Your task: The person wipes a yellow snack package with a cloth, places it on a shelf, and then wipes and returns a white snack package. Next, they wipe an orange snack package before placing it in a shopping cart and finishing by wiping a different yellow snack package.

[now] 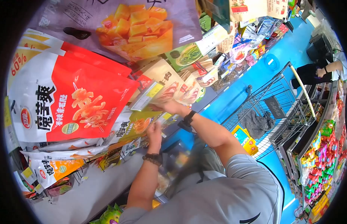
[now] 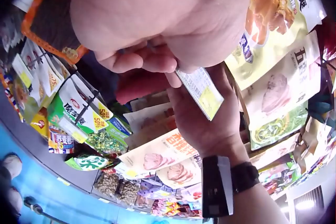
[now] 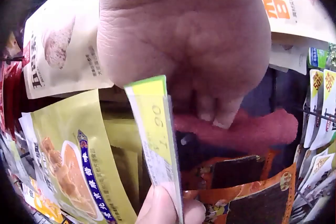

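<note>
My left hand [image 1: 155,135] pinches a clear-cased price tag [image 3: 155,134] between thumb and fingers, right under my right hand. The tag is yellow and white with a green upper edge. My right hand [image 1: 175,108] reaches in among the hanging packets, its fingers curled over a dull red, tube-shaped thing [image 3: 262,128]; its thumb is hidden. Beside the tag hangs a yellow-green snack bag [image 3: 71,161]. Dark bags with orange borders [image 3: 231,203] hang below the red thing.
Large red-and-white konjac snack bags [image 1: 95,93] and a purple bag [image 1: 69,18] hang close at the left. Behind my right arm a wire shopping cart [image 1: 282,89] stands on the blue floor [image 1: 237,100], with a yellow packet [image 1: 248,142] in it. Another person [image 1: 319,71] is beyond the cart.
</note>
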Tool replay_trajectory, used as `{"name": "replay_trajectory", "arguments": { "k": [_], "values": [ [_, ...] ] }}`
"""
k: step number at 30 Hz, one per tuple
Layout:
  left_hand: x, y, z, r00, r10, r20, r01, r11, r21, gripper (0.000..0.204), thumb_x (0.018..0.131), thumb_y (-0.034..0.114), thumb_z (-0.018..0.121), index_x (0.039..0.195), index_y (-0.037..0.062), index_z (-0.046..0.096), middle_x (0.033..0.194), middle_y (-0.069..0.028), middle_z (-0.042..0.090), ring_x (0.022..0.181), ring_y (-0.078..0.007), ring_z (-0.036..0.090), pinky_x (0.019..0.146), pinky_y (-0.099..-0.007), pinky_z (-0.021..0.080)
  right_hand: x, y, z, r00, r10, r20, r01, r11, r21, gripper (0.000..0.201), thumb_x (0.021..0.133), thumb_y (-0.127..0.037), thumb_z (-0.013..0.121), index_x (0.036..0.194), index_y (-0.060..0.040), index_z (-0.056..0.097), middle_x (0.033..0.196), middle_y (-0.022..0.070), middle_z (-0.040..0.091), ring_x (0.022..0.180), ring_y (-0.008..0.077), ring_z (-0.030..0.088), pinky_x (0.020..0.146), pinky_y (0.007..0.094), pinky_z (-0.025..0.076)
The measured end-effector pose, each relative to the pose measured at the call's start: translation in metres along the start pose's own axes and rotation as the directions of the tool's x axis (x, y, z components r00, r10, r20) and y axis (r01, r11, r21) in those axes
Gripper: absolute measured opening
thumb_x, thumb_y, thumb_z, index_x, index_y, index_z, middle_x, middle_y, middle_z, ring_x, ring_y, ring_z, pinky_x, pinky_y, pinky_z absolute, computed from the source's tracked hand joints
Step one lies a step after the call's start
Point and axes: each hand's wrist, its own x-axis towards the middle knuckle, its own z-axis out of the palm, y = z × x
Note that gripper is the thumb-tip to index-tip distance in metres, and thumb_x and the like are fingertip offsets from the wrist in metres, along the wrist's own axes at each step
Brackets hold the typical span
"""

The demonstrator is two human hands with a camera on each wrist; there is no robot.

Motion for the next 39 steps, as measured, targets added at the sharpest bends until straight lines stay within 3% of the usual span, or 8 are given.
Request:
{"name": "replay_trajectory", "arguments": {
  "k": [7,11,14,15,19,22,32,39],
  "values": [
    [0.001,-0.013,-0.004,1.0,0.008,-0.025,-0.007,1.0,0.004,0.028,0.11,0.025,0.063,0.101,-0.0009,0.07,0.081,0.0052,0.059,0.067,-0.0048,0.045,0.058,-0.0264,0.035,-0.045,-0.038,-0.002,0.989,0.147,0.014,-0.124,0.882,-0.454,0.061,0.114,-0.053,0.044,0.129,-0.0026,0.076,0.128,0.0113,0.078,0.116,0.0235,0.07,0.102,0.0345,0.053],
    [0.003,-0.01,-0.003,1.0,-0.021,-0.023,0.02,0.999,-0.037,0.026,0.11,0.024,0.063,0.1,0.0006,0.07,0.08,0.005,0.059,0.066,-0.0056,0.046,0.057,-0.0274,0.035,-0.049,-0.012,0.008,0.991,-0.078,-0.112,0.031,0.928,-0.371,0.059,0.114,-0.051,0.049,0.12,-0.0001,0.078,0.117,0.0115,0.079,0.105,0.0224,0.071,0.099,0.0361,0.053],
    [-0.002,-0.001,0.004,0.998,-0.066,-0.013,0.064,0.989,-0.13,0.026,0.111,0.027,0.062,0.107,0.0025,0.071,0.085,0.0046,0.061,0.069,-0.0045,0.05,0.058,-0.0238,0.039,-0.074,-0.038,0.042,0.92,0.148,-0.364,-0.161,0.987,-0.007,0.052,0.113,-0.046,0.053,0.116,-0.0006,0.078,0.103,0.0059,0.076,0.09,0.017,0.068,0.082,0.034,0.055],
    [-0.014,0.017,0.01,0.995,-0.102,0.006,0.101,0.979,-0.179,0.027,0.111,0.03,0.063,0.111,0.0048,0.071,0.086,0.0064,0.059,0.071,-0.0032,0.05,0.059,-0.0215,0.039,-0.064,-0.011,0.04,0.903,-0.025,-0.429,0.072,0.993,0.095,0.043,0.113,-0.04,0.055,0.116,-0.0023,0.075,0.095,0.0019,0.07,0.08,0.0125,0.063,0.067,0.031,0.052],
    [-0.024,0.005,0.006,0.981,-0.17,0.093,0.189,0.948,-0.257,0.031,0.112,0.036,0.061,0.13,0.0118,0.068,0.109,0.0042,0.07,0.082,-0.004,0.055,0.069,-0.0221,0.045,-0.072,0.01,0.015,0.891,0.242,-0.384,-0.202,0.969,0.144,0.048,0.113,-0.043,0.048,0.136,-0.0035,0.064,0.111,0.0103,0.071,0.089,0.0194,0.066,0.069,0.0358,0.053],
    [-0.045,-0.016,-0.007,0.964,-0.237,0.118,0.257,0.945,-0.204,0.038,0.111,0.032,0.063,0.143,0.0122,0.062,0.122,-0.0008,0.073,0.093,-0.0096,0.063,0.077,-0.0268,0.049,-0.096,0.021,0.024,0.891,0.131,-0.436,0.085,0.893,0.442,0.038,0.111,-0.036,0.057,0.126,-0.0021,0.067,0.103,0.0107,0.073,0.086,0.0222,0.073,0.063,0.0322,0.053],
    [-0.192,-0.011,-0.013,0.966,0.024,0.258,-0.029,0.999,0.016,0.057,0.114,0.048,0.049,0.153,0.0068,0.058,0.15,-0.009,0.063,0.134,-0.023,0.059,0.11,-0.0401,0.046,-0.29,-0.067,0.091,0.986,0.152,-0.074,-0.089,0.839,0.536,0.058,0.104,-0.019,0.064,0.156,-0.005,0.043,0.145,0.0149,0.062,0.128,0.0301,0.066,0.098,0.0464,0.058],
    [-0.283,0.023,0.024,0.691,0.354,0.631,0.133,0.795,-0.592,0.074,0.112,0.058,0.048,0.153,-0.0027,0.054,0.154,-0.0119,0.058,0.142,-0.0227,0.054,0.121,-0.0398,0.04,-0.386,-0.135,0.151,0.981,0.057,0.185,-0.146,0.844,0.516,0.082,0.098,-0.016,0.07,0.168,-0.008,0.029,0.166,0.0144,0.043,0.15,0.0336,0.048,0.12,0.0511,0.045]
  ]
}}
